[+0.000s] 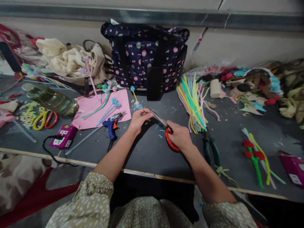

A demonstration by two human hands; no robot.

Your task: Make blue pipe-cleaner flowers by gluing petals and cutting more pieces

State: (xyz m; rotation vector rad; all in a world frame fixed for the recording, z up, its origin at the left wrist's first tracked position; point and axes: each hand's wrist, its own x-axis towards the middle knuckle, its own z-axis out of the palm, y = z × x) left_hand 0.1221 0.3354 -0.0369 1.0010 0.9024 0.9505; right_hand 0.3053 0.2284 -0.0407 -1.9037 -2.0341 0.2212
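Note:
My right hand [180, 135] is closed around a pair of scissors [171, 143] with red handles. Their metal blades point up and left toward my left hand [140, 120]. The fingertips of that hand are pinched together beside the blade tips; whatever they hold is too small to make out. Several short blue cut pieces [160, 136] lie on the dark table [147, 152] below the blades. Just beyond my left fingers is a small heap of blue bits [137, 107]. A yellow stem with a blue fluffy top [132, 89] stands behind it.
Left are a blue glue gun [110, 128], pink sheet [123, 104], purple power strip [63, 136], yellow-and-red scissors [40, 120] and a bottle [52, 100]. A phone [154, 84] leans on a patterned bag [144, 53]. Right are pipe cleaners [193, 101], green-handled pliers [211, 147] and red-topped stems [255, 161].

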